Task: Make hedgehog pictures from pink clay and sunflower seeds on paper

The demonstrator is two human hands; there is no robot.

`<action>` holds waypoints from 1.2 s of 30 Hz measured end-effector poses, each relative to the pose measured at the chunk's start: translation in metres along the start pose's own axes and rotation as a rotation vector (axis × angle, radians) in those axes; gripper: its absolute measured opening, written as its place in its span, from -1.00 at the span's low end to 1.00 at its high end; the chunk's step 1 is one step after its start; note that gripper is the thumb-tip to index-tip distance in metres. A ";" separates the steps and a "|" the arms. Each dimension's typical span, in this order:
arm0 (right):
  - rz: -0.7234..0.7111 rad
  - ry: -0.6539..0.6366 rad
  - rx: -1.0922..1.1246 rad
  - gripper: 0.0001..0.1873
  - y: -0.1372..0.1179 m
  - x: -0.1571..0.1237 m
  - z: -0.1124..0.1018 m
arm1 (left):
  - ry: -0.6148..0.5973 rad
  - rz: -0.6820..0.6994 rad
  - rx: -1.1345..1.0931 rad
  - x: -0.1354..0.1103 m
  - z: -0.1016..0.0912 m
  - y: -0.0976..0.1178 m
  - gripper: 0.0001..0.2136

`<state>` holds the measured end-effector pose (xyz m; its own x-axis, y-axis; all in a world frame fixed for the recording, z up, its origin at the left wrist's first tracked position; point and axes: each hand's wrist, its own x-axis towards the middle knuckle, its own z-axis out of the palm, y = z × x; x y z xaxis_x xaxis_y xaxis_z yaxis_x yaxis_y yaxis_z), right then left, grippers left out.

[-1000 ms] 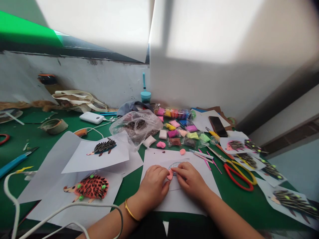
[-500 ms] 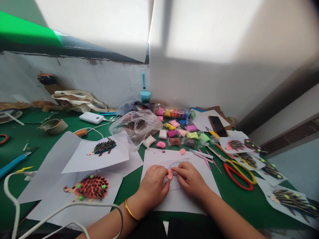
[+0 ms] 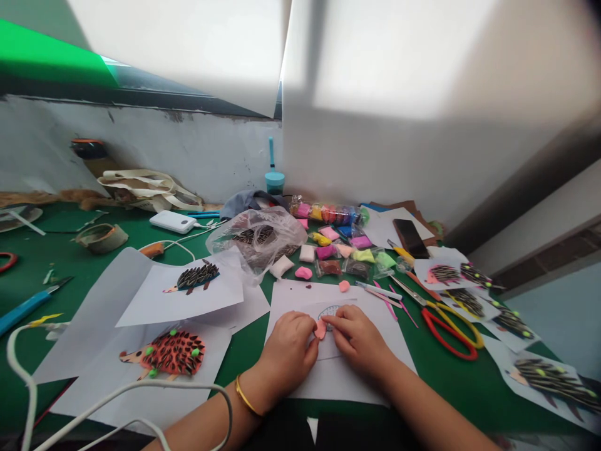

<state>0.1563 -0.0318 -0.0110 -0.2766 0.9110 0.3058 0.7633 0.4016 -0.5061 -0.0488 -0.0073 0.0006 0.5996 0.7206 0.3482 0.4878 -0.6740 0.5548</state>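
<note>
Angling inward, left fingers (image 3: 306, 324) pinching pink clay (image 3: 320, 329), right fingers (image 3: 341, 320) beside it, grip unclear

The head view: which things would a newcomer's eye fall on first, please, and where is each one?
Probably first the red hedgehog figure with green dots, on paper at the lower left. Next, perhaps, the red-and-yellow scissors, lying open on the right, and the colourful packets beyond the middle sheet. Low in the centre, the left hand holds pink clay above that sheet, the right hand close beside it.
</note>
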 end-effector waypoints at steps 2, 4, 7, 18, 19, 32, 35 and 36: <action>-0.007 -0.019 -0.031 -0.64 -0.001 0.000 0.001 | 0.004 0.000 -0.003 0.000 0.000 0.000 -0.85; -0.004 -0.036 -0.070 -0.65 -0.002 0.000 0.002 | 0.007 0.001 -0.003 0.000 0.000 -0.001 -0.85; 0.012 -0.050 -0.102 -0.65 -0.004 0.000 0.003 | 0.004 0.005 0.000 0.000 0.001 -0.001 -0.86; 0.000 -0.051 -0.083 -0.63 -0.003 0.001 0.003 | 0.011 0.007 -0.004 0.000 -0.001 0.000 -0.86; 0.007 -0.058 -0.092 -0.63 -0.003 0.001 0.003 | 0.007 0.005 -0.003 0.000 -0.001 0.000 -0.86; -0.004 -0.012 -0.046 -0.65 -0.001 0.000 0.003 | 0.019 0.016 -0.010 0.001 0.000 0.000 -0.86; 0.002 -0.008 -0.036 -0.66 0.001 0.000 0.003 | 0.007 0.014 -0.010 0.000 0.000 0.000 -0.85; 0.003 -0.002 -0.025 -0.65 0.001 0.000 0.002 | 0.003 0.012 -0.009 0.000 0.000 0.000 -0.85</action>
<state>0.1558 -0.0310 -0.0136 -0.2758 0.9123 0.3026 0.7783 0.3967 -0.4867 -0.0488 -0.0068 0.0006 0.6038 0.7129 0.3568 0.4748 -0.6811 0.5574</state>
